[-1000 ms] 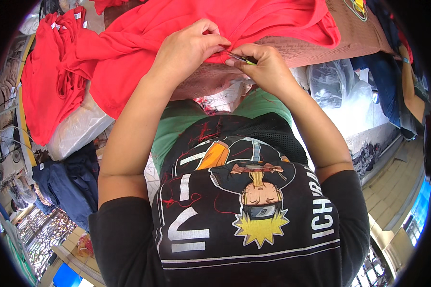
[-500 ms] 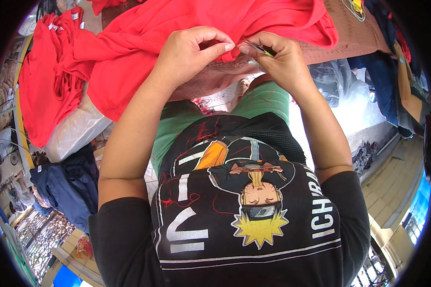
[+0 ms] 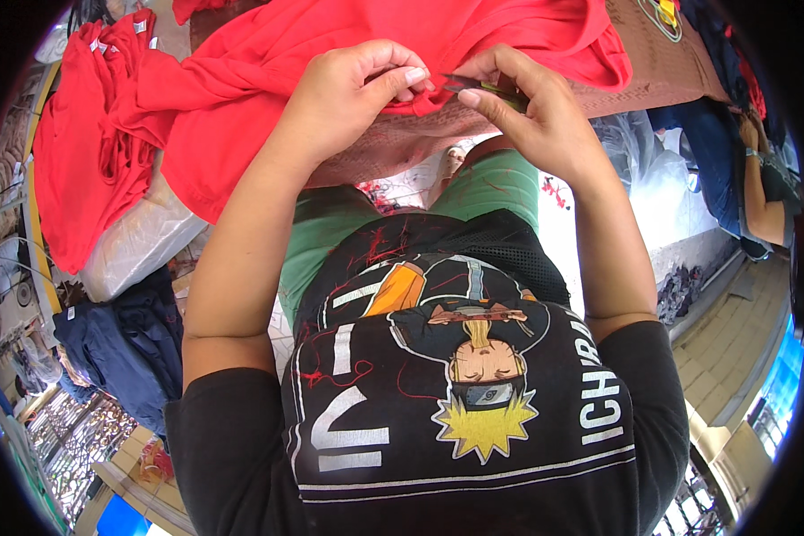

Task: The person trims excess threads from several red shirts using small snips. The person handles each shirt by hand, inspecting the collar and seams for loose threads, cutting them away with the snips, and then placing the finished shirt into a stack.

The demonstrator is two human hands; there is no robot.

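Red garment [image 3: 259, 85] I am probably trimming: left hand [image 3: 348, 94] pinching its edge, right hand [image 3: 545, 116] holding snips [image 3: 461, 82], next cut needing care.

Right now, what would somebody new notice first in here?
The bright red cloth spread across the top jumps out first. Below, in the lower middle, a black shirt shows an upside-down yellow-haired cartoon figure. Near the top centre, the right hand holds a small pointed tool.
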